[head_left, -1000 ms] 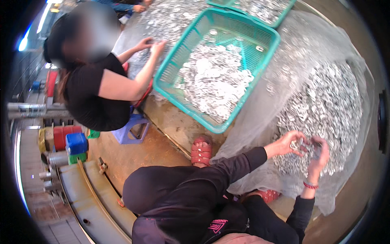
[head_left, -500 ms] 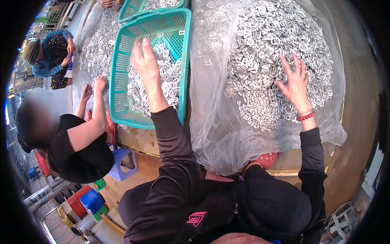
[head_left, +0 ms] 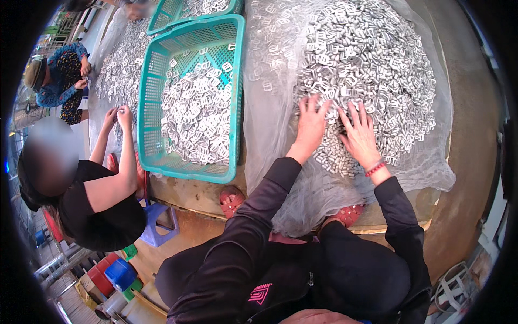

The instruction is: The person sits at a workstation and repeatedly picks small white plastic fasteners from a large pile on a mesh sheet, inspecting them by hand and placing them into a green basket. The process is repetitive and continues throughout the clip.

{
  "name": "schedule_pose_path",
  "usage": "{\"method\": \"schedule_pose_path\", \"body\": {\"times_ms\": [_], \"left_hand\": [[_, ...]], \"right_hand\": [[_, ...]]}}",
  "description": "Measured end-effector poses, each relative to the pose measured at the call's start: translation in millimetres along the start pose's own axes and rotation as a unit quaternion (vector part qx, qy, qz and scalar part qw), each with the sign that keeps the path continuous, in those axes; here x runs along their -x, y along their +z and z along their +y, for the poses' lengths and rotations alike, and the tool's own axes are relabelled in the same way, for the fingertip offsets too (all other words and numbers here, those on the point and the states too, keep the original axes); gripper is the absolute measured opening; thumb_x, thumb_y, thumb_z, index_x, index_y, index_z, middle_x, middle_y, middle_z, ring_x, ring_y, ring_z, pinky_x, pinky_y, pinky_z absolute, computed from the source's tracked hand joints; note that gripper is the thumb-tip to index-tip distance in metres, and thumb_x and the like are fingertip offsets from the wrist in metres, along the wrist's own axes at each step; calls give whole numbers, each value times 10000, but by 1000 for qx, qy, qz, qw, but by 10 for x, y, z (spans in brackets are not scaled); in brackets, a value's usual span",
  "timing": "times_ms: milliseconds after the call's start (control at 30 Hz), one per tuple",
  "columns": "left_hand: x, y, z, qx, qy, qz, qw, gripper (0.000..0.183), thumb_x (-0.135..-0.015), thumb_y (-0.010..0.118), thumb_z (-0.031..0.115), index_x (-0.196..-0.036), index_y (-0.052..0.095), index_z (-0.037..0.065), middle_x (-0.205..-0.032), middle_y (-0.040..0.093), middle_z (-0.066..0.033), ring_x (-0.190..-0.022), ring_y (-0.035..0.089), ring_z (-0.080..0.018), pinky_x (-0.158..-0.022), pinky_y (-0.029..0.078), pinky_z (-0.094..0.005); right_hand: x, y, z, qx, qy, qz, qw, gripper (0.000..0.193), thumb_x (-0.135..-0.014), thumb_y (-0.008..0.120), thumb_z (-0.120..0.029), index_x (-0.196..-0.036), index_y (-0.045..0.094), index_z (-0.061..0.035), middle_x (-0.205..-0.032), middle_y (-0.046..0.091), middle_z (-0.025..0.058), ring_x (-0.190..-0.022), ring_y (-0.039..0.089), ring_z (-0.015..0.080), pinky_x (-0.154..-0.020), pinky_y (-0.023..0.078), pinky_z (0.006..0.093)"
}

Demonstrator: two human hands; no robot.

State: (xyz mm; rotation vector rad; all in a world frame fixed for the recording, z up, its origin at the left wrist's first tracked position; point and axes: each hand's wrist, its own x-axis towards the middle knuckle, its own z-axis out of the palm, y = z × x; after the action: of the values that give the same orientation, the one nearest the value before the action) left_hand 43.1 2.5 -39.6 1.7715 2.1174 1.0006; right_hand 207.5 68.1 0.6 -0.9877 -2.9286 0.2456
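- A wide heap of small silver-grey metal slotted buckles (head_left: 377, 70) lies on a translucent white mesh sheet (head_left: 275, 140), ahead of both hands and mostly to their right.
- The left hand (head_left: 310, 127) rests palm down at the heap's near left edge, its fingers loosely parted.
- The right hand (head_left: 360, 141), with a red beaded bracelet (head_left: 375, 168) at the wrist, reaches onto the heap just beside it, fingers spread; whether a buckle sits under either hand cannot be told.
- Both hands point away from the body; the heap's long axis runs the same way, while single buckles lie at mixed angles. The right hand is nearer its bulk.
- A turquoise plastic perforated basket (head_left: 237, 108), holding a flatter layer of similar buckles, stands left of the heap, apart from the left hand, which is nearer to it.
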Motion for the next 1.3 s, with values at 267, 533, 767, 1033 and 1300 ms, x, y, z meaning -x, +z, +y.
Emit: {"method": "schedule_pose_path", "body": {"times_ms": [267,533,767,1033,1300], "left_hand": [[373,-38,170,134,-39,-80,987,416,-752,576,-63,-1123,628,118,-1128,558,-104,-1033,555,-313,-867,483,-401],[-75,-540,89,354,-216,-180,892,390,-910,602,144,-1287,535,73,-813,698,-52,-678,623,-89,-527,522,-276],[-216,-713,21,551,-314,-222,741,575,-896,633,122,-1407,373,89,-950,617,-75,-726,622,-130,-510,541,-231],[-211,-701,34,561,-271,-239,745,651,-875,590,-16,-1447,293,72,-1264,496,-199,-923,652,-242,-713,587,-304],[-71,-479,-95,347,-231,-203,886,544,-812,394,-117,-1330,476,29,-1192,595,-199,-1050,629,-218,-882,515,-313]], "right_hand": [[183,44,128,-130,31,13,991,491,-750,616,19,-1223,565,-104,-1195,540,140,-1122,485,321,-853,470,381],[8,-261,264,-548,241,11,801,424,-854,619,-21,-1271,553,-55,-817,546,-29,-704,518,68,-651,469,222],[-15,-370,199,-726,258,-11,638,754,-756,617,114,-1433,363,-101,-969,434,30,-765,548,95,-658,584,283],[18,-329,243,-701,227,33,675,750,-810,547,82,-1480,291,-140,-1370,403,185,-1004,568,180,-774,548,299],[-205,8,113,-240,73,78,965,443,-773,686,-60,-1198,572,-9,-1026,523,135,-852,568,273,-757,494,359]]}}
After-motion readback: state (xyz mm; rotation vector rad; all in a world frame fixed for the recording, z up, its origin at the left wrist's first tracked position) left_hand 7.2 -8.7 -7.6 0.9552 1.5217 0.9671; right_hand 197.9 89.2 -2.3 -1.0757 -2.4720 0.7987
